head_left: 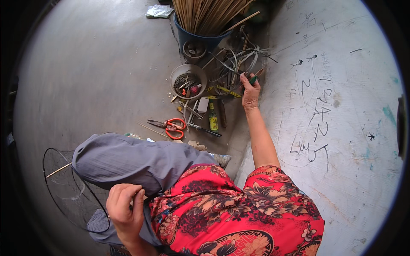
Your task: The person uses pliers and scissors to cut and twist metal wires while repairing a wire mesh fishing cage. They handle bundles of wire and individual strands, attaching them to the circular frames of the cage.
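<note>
My right hand (250, 91) reaches out to the right, closed on a small green object (253, 78) beside a tangle of pale and dark strips (232, 64). My left hand (125, 207) is curled in front of my grey-trousered leg (128, 158); what its fingers hold, if anything, is hidden. Left of it, a black net on a wire hoop (60, 192) has a light stick across it. Orange-handled scissors (175, 129) lie on the floor, near a bowl of small tools and bits (188, 83), a green bottle (213, 115) and a pale block (203, 105).
A blue bucket of bamboo sticks (192, 30) stands at the top, with a small round container (194, 50) beside it and a white bag (159, 10) to its left. A pale wall with dark scrawled marks (350, 128) runs along my right side over the grey floor (85, 64).
</note>
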The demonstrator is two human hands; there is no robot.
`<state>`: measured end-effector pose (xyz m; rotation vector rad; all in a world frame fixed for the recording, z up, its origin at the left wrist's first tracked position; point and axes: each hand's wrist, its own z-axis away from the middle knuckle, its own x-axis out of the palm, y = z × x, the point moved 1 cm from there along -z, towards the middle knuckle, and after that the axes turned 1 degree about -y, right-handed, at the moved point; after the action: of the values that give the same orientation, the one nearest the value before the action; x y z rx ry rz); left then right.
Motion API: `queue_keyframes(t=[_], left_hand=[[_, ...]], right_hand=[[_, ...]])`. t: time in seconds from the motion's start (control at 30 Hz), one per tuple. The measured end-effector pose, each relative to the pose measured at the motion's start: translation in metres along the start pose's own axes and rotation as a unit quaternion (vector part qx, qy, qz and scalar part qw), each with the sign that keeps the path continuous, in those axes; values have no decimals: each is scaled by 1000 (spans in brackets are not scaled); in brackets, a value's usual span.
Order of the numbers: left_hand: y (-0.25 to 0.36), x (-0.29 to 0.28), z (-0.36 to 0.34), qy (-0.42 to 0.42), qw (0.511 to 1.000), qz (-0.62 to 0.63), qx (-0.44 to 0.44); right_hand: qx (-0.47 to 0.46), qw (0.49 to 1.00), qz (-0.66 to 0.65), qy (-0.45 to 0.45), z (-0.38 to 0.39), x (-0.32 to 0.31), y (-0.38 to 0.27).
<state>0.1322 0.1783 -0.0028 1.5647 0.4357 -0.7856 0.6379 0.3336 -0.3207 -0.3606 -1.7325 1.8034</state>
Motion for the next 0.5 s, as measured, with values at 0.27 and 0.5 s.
queue_keyframes(t=[0.27, 0.5], left_hand=[[9, 21, -21, -35, 997, 10, 71], [-26, 22, -16, 0, 995, 91, -40]], right_hand=[[-183, 904, 360, -138, 96, -29, 59], [-256, 826, 393, -312, 167, 55, 30]])
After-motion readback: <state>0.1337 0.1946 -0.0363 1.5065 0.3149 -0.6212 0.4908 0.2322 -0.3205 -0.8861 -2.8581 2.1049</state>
